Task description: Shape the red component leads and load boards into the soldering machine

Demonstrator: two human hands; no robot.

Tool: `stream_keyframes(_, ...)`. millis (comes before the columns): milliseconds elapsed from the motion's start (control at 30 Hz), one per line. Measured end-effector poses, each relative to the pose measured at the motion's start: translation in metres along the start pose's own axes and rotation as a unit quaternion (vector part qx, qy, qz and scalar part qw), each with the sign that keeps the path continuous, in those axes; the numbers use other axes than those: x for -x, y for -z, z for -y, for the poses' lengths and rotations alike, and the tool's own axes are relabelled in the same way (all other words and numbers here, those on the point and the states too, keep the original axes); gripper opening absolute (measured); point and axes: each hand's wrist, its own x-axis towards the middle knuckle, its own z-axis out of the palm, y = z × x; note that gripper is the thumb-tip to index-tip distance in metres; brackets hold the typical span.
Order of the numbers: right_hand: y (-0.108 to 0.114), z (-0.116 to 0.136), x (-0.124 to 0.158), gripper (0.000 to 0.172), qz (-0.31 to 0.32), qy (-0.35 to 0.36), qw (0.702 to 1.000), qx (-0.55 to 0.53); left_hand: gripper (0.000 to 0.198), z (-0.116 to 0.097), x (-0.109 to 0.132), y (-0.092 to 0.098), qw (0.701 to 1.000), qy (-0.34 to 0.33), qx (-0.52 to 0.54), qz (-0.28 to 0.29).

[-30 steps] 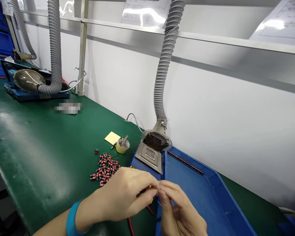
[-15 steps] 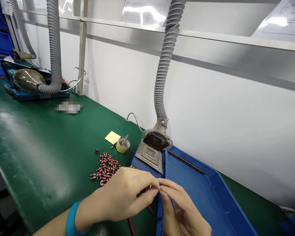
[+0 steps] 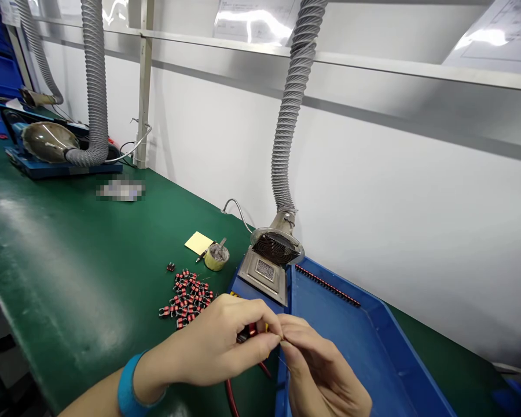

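My left hand [image 3: 219, 347], with a blue wristband, is pinched shut on a small red and black coil part [image 3: 250, 332] near the bottom middle of the head view. My right hand [image 3: 323, 373] meets it from the right, thumb and forefinger pinched at the same part; a thin wire seems to run from the fingertips, too fine to be sure. Both hands hover over the near left corner of a blue tray [image 3: 364, 347]. A heap of several like red and black parts [image 3: 186, 298] lies on the green bench [image 3: 69, 255] just left of my left hand.
A metal fume hood [image 3: 275, 249] on a grey ribbed hose [image 3: 289, 127] stands behind my hands. A row of red parts [image 3: 327, 285] lies along the tray's far side. A yellow note [image 3: 198, 243] and small pot [image 3: 217, 256] sit nearby; another hood and hose [image 3: 52, 142] stand far left.
My fingers have shifted slightly around the part, showing more of its red body; my right hand has dropped a little. Nothing else has moved.
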Motion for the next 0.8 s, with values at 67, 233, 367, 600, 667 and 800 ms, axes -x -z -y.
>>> stream_keyframes(67, -0.004, 0.002, 0.001, 0.012, -0.031, -0.005, 1.0, 0.001, 0.012, 0.0, -0.001, 0.0, 1.0, 0.003, 0.006, 0.005)
stream_keyframes(233, 0.002, 0.01, -0.005, 0.01, -0.182, -0.041, 0.982, 0.006, 0.013, -0.001, -0.002, 0.004, 0.999, 0.03, 0.028, 0.008)
stream_keyframes(367, 0.005, 0.004, -0.006, 0.017, -0.065, -0.104, 0.992, -0.013, 0.016, 0.004, -0.002, 0.006, 0.987, 0.073, 0.145, -0.002)
stream_keyframes(600, -0.013, -0.017, 0.005, 0.02, -0.014, -0.323, 0.904, -0.279, 0.049, 0.009, -0.003, -0.004, 0.973, 0.069, 0.22, -0.025)
stream_keyframes(667, -0.017, -0.019, 0.008, 0.03, -0.031, -0.362, 0.876, -0.317, 0.048, 0.007, -0.004, -0.005, 0.972, 0.085, 0.218, -0.02)
stream_keyframes(800, -0.02, -0.023, 0.011, 0.022, -0.053, -0.363, 0.881, -0.298, 0.02, 0.008, -0.009, 0.0, 0.961, 0.116, 0.244, -0.064)
